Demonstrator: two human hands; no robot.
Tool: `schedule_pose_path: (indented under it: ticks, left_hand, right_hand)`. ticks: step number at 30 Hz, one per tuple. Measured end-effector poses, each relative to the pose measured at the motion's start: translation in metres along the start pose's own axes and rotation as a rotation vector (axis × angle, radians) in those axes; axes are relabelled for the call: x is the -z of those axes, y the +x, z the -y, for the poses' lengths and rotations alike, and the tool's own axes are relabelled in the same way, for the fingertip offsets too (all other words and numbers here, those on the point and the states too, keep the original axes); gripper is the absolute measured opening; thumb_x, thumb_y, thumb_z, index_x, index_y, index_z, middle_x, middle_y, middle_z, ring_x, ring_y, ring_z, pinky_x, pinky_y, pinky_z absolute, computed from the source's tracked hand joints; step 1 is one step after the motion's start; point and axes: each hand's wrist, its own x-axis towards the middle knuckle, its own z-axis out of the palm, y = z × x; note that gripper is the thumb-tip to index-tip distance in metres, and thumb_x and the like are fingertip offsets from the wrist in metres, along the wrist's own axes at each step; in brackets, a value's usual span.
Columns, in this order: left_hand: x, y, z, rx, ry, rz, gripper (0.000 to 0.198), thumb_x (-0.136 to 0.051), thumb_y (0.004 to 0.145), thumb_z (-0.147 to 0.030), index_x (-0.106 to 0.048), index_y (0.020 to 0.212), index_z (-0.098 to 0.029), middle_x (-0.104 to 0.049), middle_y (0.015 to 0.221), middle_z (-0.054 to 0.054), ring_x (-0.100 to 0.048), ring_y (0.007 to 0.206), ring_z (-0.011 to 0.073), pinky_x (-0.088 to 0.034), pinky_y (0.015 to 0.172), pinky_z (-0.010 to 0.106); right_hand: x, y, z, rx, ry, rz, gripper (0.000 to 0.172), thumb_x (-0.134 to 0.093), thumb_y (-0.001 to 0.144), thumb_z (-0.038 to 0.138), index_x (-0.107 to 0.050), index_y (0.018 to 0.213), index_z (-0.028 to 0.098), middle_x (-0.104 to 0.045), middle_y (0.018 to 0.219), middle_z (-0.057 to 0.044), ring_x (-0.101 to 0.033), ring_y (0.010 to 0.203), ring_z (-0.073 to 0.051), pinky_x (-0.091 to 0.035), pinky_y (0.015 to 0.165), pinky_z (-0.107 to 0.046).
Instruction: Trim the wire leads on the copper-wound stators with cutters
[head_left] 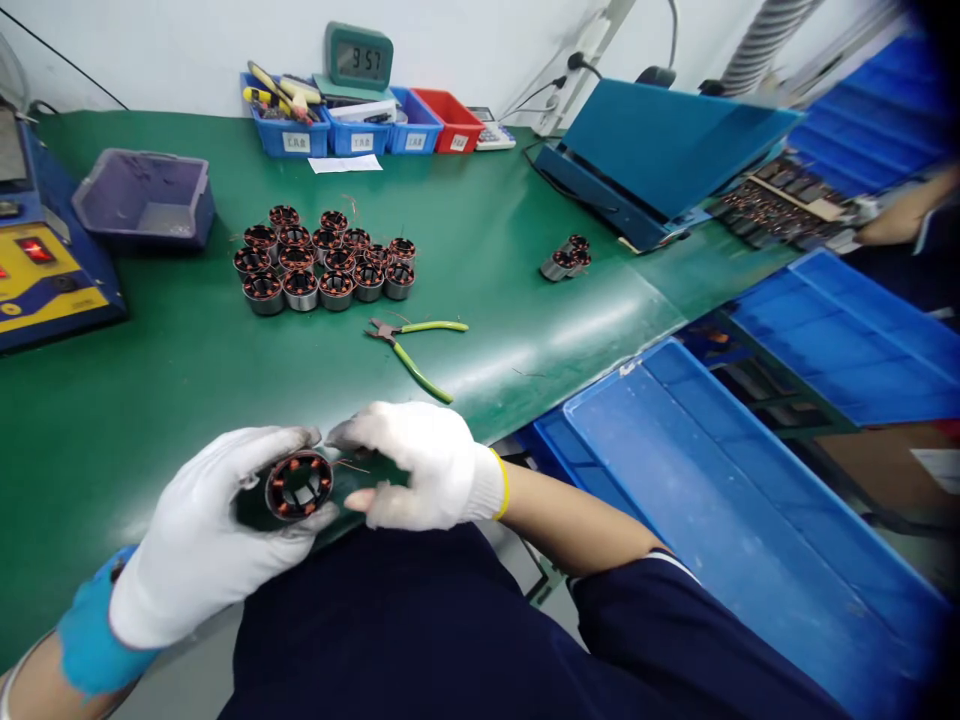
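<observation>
A motor stator (327, 490), a dark ring with copper windings inside, is held by my white-gloved left hand (217, 510) near the bench's front edge. The thumb and fingers of that hand curve around its rim. Thin copper wires stick out from its right side. Close by on the right, my right hand (420, 465) is in a white glove with a bare fingertip; its thumb and fingers are spread around the wires without closing. Beyond the hands lie green-handled cutting pliers (424, 327), jaws parted. Several more stators (300, 289) stand grouped behind them.
A purple bin (150, 230) and a blue-yellow machine (60, 260) stand left. Tool bins (296, 140) and a clock (360, 55) line the wall. A few stators (557, 265) sit near a blue machine (667, 150). Blue trays (720, 520) lie right, near another person's arm (904, 210).
</observation>
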Motion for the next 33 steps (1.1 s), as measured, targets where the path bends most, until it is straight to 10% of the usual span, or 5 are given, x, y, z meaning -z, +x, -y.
schedule_pose_path:
  ticks: [6, 13, 19, 28, 33]
  left_hand:
    - [-0.005, 0.003, 0.005, 0.027, 0.002, 0.02, 0.044, -0.074, 0.08, -0.043, -0.061, 0.118, -0.027, -0.073, 0.112, 0.006, -0.072, 0.103, 0.027, -0.06, 0.092, 0.042]
    - [0.001, 0.022, 0.029, 0.243, 0.081, 0.143, 0.046, -0.068, 0.076, -0.05, -0.065, 0.113, -0.023, -0.072, 0.12, 0.009, -0.067, 0.115, 0.0344, -0.055, 0.102, 0.054]
    - [0.008, 0.036, 0.025, 0.479, 0.139, 0.161, 0.062, -0.068, 0.07, -0.06, -0.064, 0.119, -0.022, -0.072, 0.117, 0.009, -0.068, 0.108, 0.0335, -0.053, 0.104, 0.053]
    - [0.0, 0.047, 0.018, 0.583, 0.204, 0.153, 0.041, -0.049, 0.074, -0.05, -0.07, 0.097, -0.023, -0.073, 0.098, 0.009, -0.068, 0.096, 0.0326, -0.053, 0.095, 0.05]
    - [0.0, 0.048, 0.021, 0.627, 0.072, 0.141, 0.04, -0.048, 0.076, -0.052, -0.072, 0.092, -0.024, -0.074, 0.099, 0.008, -0.068, 0.095, 0.0305, -0.053, 0.094, 0.047]
  right_hand:
    - [0.01, 0.004, 0.002, 0.269, -0.746, 0.144, 0.038, -0.032, 0.105, 0.028, -0.062, 0.127, 0.018, -0.068, 0.087, -0.005, -0.06, 0.068, -0.019, -0.036, 0.057, -0.032]
    - [0.07, -0.002, -0.051, -0.185, -0.683, -0.034, 0.037, -0.048, 0.098, 0.035, -0.065, 0.124, 0.016, -0.07, 0.117, -0.012, -0.066, 0.103, -0.023, -0.051, 0.085, -0.036]
    - [0.082, -0.003, -0.088, -0.518, -0.772, 0.006, 0.13, -0.088, 0.054, 0.06, -0.031, 0.157, 0.006, -0.031, 0.16, -0.029, -0.027, 0.15, -0.045, -0.03, 0.119, -0.059]
    - [0.086, 0.011, -0.047, -0.555, -1.011, 0.239, 0.05, -0.054, 0.09, 0.038, -0.059, 0.133, 0.013, -0.064, 0.12, -0.02, -0.064, 0.104, -0.038, -0.055, 0.076, -0.046]
    - [0.07, 0.013, -0.072, -0.502, -0.974, 0.015, 0.043, -0.047, 0.091, 0.027, -0.061, 0.127, 0.01, -0.061, 0.124, -0.021, -0.061, 0.111, -0.037, -0.052, 0.09, -0.047]
